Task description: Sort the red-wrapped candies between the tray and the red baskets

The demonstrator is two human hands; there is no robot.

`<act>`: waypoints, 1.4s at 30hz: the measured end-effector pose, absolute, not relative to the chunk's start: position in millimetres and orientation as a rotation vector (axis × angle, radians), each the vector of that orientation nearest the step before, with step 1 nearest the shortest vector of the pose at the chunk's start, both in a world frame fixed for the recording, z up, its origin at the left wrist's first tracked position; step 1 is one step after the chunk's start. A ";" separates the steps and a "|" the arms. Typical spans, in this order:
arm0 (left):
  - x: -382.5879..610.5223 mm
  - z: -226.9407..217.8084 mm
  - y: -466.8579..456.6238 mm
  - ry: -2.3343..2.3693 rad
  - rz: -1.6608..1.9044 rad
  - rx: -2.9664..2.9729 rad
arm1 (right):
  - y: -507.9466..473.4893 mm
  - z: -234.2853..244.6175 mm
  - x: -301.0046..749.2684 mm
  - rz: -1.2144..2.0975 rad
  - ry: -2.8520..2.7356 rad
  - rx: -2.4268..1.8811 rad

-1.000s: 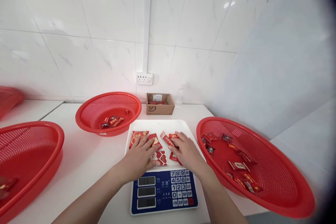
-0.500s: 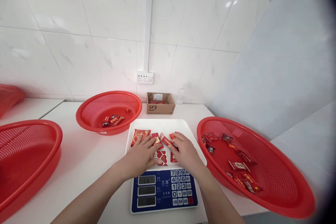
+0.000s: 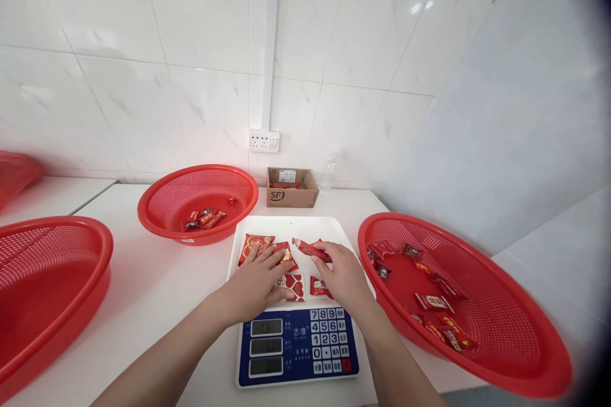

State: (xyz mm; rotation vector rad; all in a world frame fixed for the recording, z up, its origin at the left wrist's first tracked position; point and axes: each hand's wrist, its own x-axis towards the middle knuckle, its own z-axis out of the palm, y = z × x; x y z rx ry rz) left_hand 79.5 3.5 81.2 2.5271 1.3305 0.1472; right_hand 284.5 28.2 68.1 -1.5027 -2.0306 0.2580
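A blue electronic scale (image 3: 298, 346) carries a white tray (image 3: 291, 227) with several red candy packets. My left hand (image 3: 258, 280) lies flat with fingers spread on two packets, a large red one (image 3: 252, 246) and a smaller one (image 3: 285, 254). My right hand (image 3: 340, 275) pinches a long red packet (image 3: 309, 249) between thumb and fingers and holds it just above the tray. Two more packets (image 3: 294, 286) (image 3: 319, 286) lie between the hands on the tray's near side.
A red mesh basket (image 3: 477, 356) with several candies stands at the right. Another red basket (image 3: 198, 178) with a few candies sits behind left, and a third (image 3: 57, 235) at the far left. A cardboard box (image 3: 291, 194) and a wall socket (image 3: 264, 140) are at the back.
My right hand has closed on the long red packet and raised it off the tray. My left hand has stayed flat on the packets.
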 end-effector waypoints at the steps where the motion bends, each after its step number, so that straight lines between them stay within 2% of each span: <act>1: 79.0 81.4 3.6 1.325 0.152 2.527 | 28.0 67.9 285.1 0.271 -2.006 -1.501; 5: 73.2 82.8 4.5 1.314 0.206 2.525 | 29.5 65.8 290.1 0.283 -1.951 -1.471; 14: 56.2 77.9 7.5 1.450 0.183 2.504 | 31.0 61.6 294.7 0.362 -2.218 -1.624; 25: 72.5 80.1 11.9 1.426 0.119 2.547 | 16.2 70.7 271.3 0.401 -2.417 -1.491; 34: 59.9 77.3 4.3 1.418 0.153 2.525 | 19.1 65.3 276.6 0.358 -2.343 -1.558; 42: 61.4 72.3 9.3 1.384 0.221 2.553 | 10.1 69.9 280.8 0.469 -2.320 -1.511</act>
